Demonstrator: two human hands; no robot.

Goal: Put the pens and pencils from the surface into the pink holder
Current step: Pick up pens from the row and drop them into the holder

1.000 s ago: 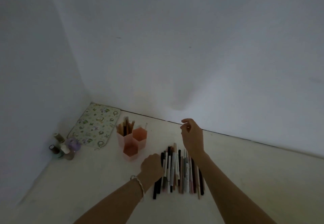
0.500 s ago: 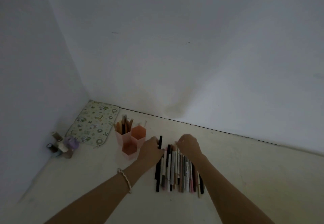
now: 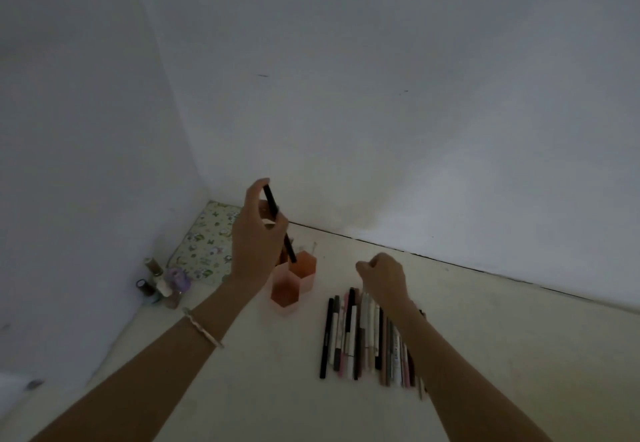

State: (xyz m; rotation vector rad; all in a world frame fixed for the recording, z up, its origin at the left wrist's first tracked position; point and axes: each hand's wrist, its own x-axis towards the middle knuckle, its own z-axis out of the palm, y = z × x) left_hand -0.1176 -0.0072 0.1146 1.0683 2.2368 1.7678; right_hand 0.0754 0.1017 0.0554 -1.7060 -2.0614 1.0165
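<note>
Left hand pinches the black pen, tilted, tip over the pink holder: I'd straighten it, then release. Right hand is curled; whether it's holding anything, I cannot tell.

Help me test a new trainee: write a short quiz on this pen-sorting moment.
1. True or false: the left hand holds a black pen, tilted, over the pink holder.
2. Where do the remaining pens lie? A) in a row on the surface, right of the holder; B) all standing in the holder; C) bundled in the left hand.
3. Fill in: the bracelet is on the ____ wrist.
Key: 1 true; 2 A; 3 left.
</note>
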